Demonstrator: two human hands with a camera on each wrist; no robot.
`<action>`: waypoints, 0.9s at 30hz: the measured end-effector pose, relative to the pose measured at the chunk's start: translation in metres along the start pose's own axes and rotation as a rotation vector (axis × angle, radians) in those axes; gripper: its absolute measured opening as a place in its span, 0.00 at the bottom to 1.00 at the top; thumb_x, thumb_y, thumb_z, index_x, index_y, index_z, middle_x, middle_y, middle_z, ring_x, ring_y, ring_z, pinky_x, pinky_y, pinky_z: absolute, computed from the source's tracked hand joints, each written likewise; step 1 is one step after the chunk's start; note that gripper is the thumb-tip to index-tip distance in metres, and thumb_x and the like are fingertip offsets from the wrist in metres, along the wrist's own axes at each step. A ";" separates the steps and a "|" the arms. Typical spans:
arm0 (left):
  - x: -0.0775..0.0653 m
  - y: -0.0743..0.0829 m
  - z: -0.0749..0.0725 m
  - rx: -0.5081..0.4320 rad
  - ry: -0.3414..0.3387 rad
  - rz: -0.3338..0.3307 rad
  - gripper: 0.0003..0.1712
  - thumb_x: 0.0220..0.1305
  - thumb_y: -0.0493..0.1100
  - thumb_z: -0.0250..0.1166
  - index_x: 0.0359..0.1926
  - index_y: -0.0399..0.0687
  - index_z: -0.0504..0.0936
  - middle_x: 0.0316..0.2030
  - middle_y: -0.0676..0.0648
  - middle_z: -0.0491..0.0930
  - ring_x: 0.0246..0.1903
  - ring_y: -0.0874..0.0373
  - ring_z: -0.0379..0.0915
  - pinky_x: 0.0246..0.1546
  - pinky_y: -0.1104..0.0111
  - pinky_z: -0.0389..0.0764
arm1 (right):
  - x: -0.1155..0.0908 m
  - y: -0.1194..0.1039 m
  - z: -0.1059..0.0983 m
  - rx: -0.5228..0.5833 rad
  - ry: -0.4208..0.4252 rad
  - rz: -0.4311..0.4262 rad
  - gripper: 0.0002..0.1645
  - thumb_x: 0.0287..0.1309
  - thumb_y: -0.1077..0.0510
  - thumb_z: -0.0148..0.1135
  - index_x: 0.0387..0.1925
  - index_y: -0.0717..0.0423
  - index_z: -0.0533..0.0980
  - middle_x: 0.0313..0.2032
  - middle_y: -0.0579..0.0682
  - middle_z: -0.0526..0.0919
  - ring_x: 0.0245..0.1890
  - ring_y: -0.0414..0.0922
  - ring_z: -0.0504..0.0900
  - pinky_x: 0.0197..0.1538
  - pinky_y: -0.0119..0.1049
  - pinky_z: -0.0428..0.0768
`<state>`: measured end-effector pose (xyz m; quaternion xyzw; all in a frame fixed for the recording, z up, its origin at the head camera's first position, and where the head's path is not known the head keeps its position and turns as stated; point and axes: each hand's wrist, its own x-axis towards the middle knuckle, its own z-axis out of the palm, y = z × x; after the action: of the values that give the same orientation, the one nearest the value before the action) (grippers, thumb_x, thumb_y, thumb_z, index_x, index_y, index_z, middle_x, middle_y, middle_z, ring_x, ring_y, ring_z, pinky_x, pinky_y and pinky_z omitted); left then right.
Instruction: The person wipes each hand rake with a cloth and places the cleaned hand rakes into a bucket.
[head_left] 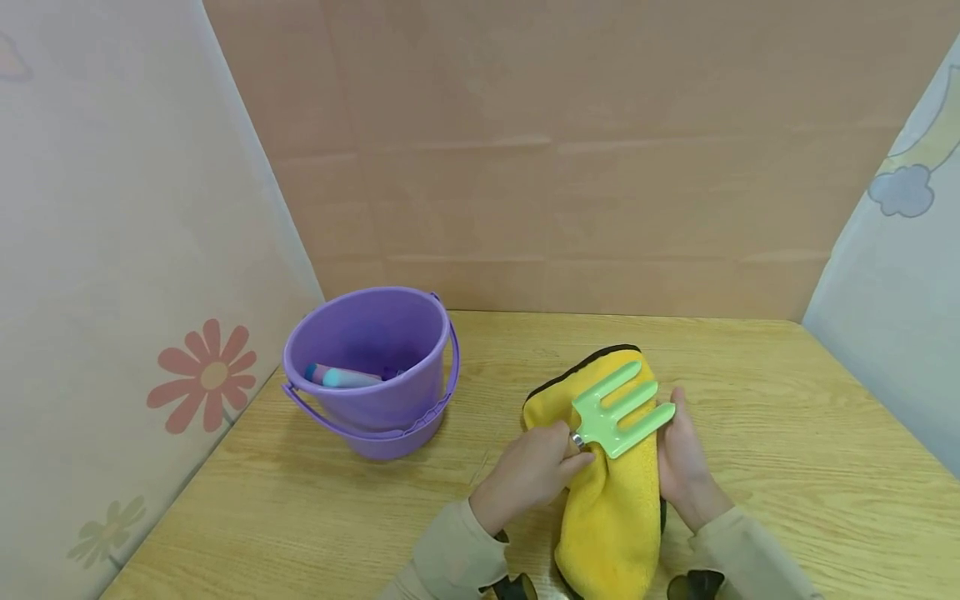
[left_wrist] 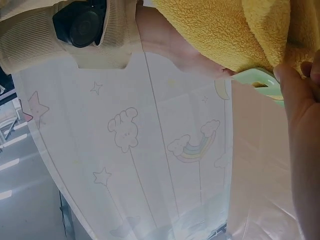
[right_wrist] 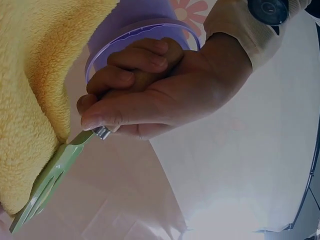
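Note:
My left hand (head_left: 528, 467) grips the handle of a light green toy garden fork (head_left: 607, 417), which has three tines and a silver collar. In the right wrist view the fingers of that left hand (right_wrist: 145, 90) wrap around the handle. Beneath the fork lies a plush yellow cloth (head_left: 618, 525) with black edging, bunched and hanging toward me. At the cloth's right side is my right hand (head_left: 682, 458), supporting it near the tine tips. Most of its fingers are hidden behind the cloth, so their curl does not show.
A purple bucket (head_left: 390, 408) with its handle (head_left: 341, 427) lowered stands at the left of the wooden table (head_left: 780, 400). Inside it lie pink and light blue tube-shaped things (head_left: 348, 377). Printed sheets (head_left: 97, 250) border the sides, with a tan sheet (head_left: 570, 167) at the back.

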<state>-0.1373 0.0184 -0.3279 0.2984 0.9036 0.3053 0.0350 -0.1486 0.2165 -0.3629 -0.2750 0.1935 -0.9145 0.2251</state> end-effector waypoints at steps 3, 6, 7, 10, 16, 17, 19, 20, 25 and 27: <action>-0.001 0.000 0.000 0.023 0.001 0.009 0.27 0.64 0.48 0.58 0.12 0.51 0.55 0.11 0.57 0.50 0.11 0.69 0.44 0.11 0.79 0.50 | -0.001 -0.005 -0.001 -0.005 0.025 -0.017 0.43 0.65 0.35 0.19 0.59 0.63 0.63 0.58 0.59 0.69 0.60 0.53 0.66 0.61 0.45 0.63; -0.001 0.000 0.000 0.030 -0.011 0.007 0.27 0.63 0.49 0.58 0.13 0.51 0.55 0.12 0.57 0.51 0.11 0.69 0.44 0.12 0.78 0.50 | -0.003 -0.008 -0.001 -0.008 0.046 -0.039 0.37 0.68 0.39 0.19 0.59 0.60 0.64 0.57 0.58 0.70 0.59 0.52 0.67 0.61 0.44 0.64; -0.001 0.000 0.000 0.031 -0.018 0.007 0.27 0.63 0.49 0.58 0.14 0.51 0.54 0.13 0.57 0.51 0.11 0.69 0.44 0.12 0.78 0.50 | -0.004 -0.009 -0.001 -0.004 0.048 -0.036 0.36 0.69 0.41 0.19 0.58 0.60 0.64 0.57 0.58 0.70 0.59 0.52 0.67 0.61 0.45 0.64; -0.002 -0.001 0.001 0.052 -0.024 0.017 0.26 0.63 0.48 0.58 0.15 0.52 0.55 0.13 0.57 0.51 0.12 0.69 0.44 0.12 0.78 0.50 | -0.007 -0.012 -0.001 -0.033 0.069 -0.040 0.33 0.70 0.44 0.19 0.59 0.58 0.64 0.57 0.58 0.70 0.59 0.53 0.68 0.60 0.46 0.66; -0.003 -0.004 0.002 0.067 -0.040 0.032 0.26 0.63 0.48 0.59 0.14 0.51 0.56 0.12 0.58 0.50 0.12 0.69 0.44 0.12 0.79 0.50 | -0.013 -0.016 -0.001 -0.188 0.180 -0.131 0.29 0.72 0.52 0.21 0.57 0.57 0.67 0.54 0.55 0.74 0.55 0.50 0.72 0.55 0.43 0.70; -0.003 -0.004 0.002 0.068 -0.045 0.031 0.26 0.63 0.48 0.59 0.14 0.51 0.56 0.12 0.58 0.51 0.12 0.69 0.45 0.12 0.79 0.51 | -0.014 -0.017 -0.001 -0.213 0.205 -0.145 0.28 0.72 0.53 0.23 0.57 0.57 0.68 0.54 0.54 0.74 0.55 0.49 0.73 0.54 0.43 0.72; -0.003 -0.006 0.002 0.078 -0.058 0.029 0.26 0.62 0.48 0.59 0.13 0.51 0.57 0.13 0.57 0.52 0.13 0.68 0.46 0.12 0.79 0.52 | -0.018 -0.019 -0.001 -0.259 0.252 -0.166 0.26 0.72 0.54 0.25 0.56 0.56 0.69 0.53 0.53 0.75 0.54 0.48 0.74 0.53 0.42 0.73; -0.003 -0.006 0.002 0.087 -0.062 0.028 0.26 0.62 0.48 0.59 0.13 0.51 0.57 0.13 0.57 0.53 0.13 0.68 0.47 0.13 0.79 0.53 | -0.019 -0.020 -0.002 -0.297 0.282 -0.168 0.25 0.72 0.54 0.27 0.56 0.56 0.70 0.53 0.52 0.75 0.53 0.47 0.75 0.52 0.41 0.73; -0.005 -0.009 0.002 0.135 -0.073 0.014 0.29 0.62 0.50 0.59 0.09 0.50 0.58 0.14 0.56 0.55 0.15 0.67 0.50 0.14 0.78 0.56 | -0.026 -0.025 -0.002 -0.870 0.533 -0.085 0.23 0.71 0.50 0.32 0.56 0.59 0.64 0.47 0.38 0.75 0.47 0.31 0.75 0.47 0.27 0.74; -0.007 -0.010 0.001 0.141 -0.076 -0.006 0.27 0.62 0.50 0.60 0.10 0.51 0.59 0.15 0.56 0.57 0.16 0.67 0.52 0.15 0.77 0.57 | -0.028 -0.027 0.001 -1.169 0.658 -0.015 0.23 0.71 0.49 0.35 0.47 0.64 0.68 0.39 0.38 0.75 0.39 0.29 0.75 0.42 0.25 0.75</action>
<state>-0.1366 0.0087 -0.3353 0.3089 0.9217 0.2294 0.0490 -0.1357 0.2528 -0.3608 -0.0600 0.7135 -0.6971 -0.0380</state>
